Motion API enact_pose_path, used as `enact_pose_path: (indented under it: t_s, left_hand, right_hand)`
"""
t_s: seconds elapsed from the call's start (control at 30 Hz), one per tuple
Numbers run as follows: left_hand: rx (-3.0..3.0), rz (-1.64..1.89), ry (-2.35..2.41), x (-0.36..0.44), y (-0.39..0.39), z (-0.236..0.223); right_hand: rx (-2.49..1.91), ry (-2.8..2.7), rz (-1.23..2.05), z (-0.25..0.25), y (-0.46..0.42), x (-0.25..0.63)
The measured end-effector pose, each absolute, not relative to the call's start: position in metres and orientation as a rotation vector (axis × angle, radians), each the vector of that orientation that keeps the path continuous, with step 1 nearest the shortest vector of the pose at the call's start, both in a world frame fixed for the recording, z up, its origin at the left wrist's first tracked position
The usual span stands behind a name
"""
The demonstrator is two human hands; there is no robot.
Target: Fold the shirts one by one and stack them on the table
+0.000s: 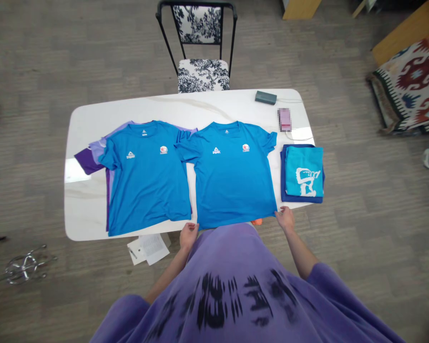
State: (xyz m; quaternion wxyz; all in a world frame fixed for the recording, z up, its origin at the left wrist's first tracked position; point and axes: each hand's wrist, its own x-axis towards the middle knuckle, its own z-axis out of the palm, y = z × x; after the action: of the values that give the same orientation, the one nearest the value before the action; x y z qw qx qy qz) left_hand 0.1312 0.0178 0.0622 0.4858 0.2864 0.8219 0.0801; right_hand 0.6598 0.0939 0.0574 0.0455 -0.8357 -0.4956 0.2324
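Both hands are pinching the bottom corners of a blue shirt (pixel 232 176) at the table's near edge.
The left hand (pixel 189 235) is closing its fingertips on the left hem corner, and the right hand (pixel 285 218) is gripping the right one, the thumb and fingers of each drawn together on the cloth. The shirt is lying flat, front up, on the white table (pixel 87 209), its left sleeve overlapping a second blue shirt (pixel 150 186), which is covering purple layers (pixel 89 161). Beside its right side a folded stack (pixel 304 171) is resting, and a chair (pixel 203 74) is standing beyond the far edge.
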Motion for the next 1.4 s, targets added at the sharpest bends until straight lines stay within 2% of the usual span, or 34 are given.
enact_pose_path:
  t_s: [0.17, 0.33, 0.5, 0.63, 0.83, 1.2, 1.4]
  left_hand:
    - [0.824, 0.41, 2.085, 0.11, 0.084, 0.078]
    - [0.97, 0.566, 2.145, 0.055, 0.241, 0.079]
    - [1.092, 0.617, 2.144, 0.007, 0.396, 0.057]
    - [1.18, 0.527, 2.093, -0.015, 0.468, 0.027]
    - [1.261, 0.271, 2.079, -0.043, 0.492, -0.005]
    - [1.238, 0.323, 2.036, -0.053, 0.502, -0.038]
    - [1.19, 0.404, 1.931, -0.061, 0.494, -0.03]
  right_hand:
    - [-2.363, -1.683, 0.927, 0.036, 0.118, 0.596]
    - [-2.036, -1.883, 1.19, 0.008, 0.131, 0.479]
    - [-2.0, -1.884, 1.273, 0.008, 0.102, 0.376]
    - [-2.127, -1.799, 1.259, 0.01, 0.064, 0.308]
    - [-2.363, -1.649, 1.207, 0.007, 0.032, 0.229]
    - [-2.491, -1.508, 1.164, 0.002, 0.021, 0.176]
    - [-2.486, -1.446, 1.125, 0.014, 0.012, 0.177]
